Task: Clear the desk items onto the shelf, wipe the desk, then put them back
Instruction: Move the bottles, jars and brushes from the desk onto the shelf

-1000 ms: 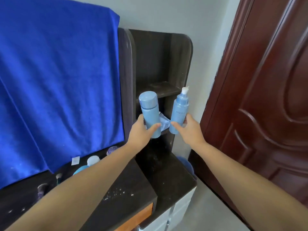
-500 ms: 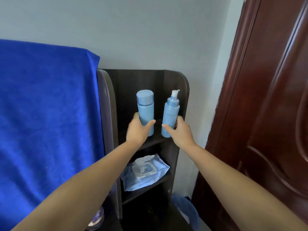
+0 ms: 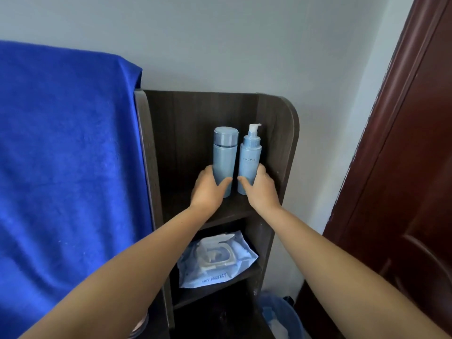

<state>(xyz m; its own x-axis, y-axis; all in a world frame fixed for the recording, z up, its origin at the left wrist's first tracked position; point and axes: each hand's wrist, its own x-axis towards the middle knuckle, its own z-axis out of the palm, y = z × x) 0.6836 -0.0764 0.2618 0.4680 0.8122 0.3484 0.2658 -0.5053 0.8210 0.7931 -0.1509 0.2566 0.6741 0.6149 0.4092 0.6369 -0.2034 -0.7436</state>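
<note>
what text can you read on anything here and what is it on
"PROYA", in small letters, partly blurred: on the pump bottle gripped by the right hand.
"HEY PERFECT", first word unclear: on the wet wipes pack on the lower shelf.
No readable text on the capped bottle held by the left hand.

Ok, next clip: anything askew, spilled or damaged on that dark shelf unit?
Nothing stands out. The capped blue bottle in the left hand and the pump bottle in the right hand both stand upright on the upper shelf. The wipes pack lies flat on the shelf below. No spill shows.
</note>
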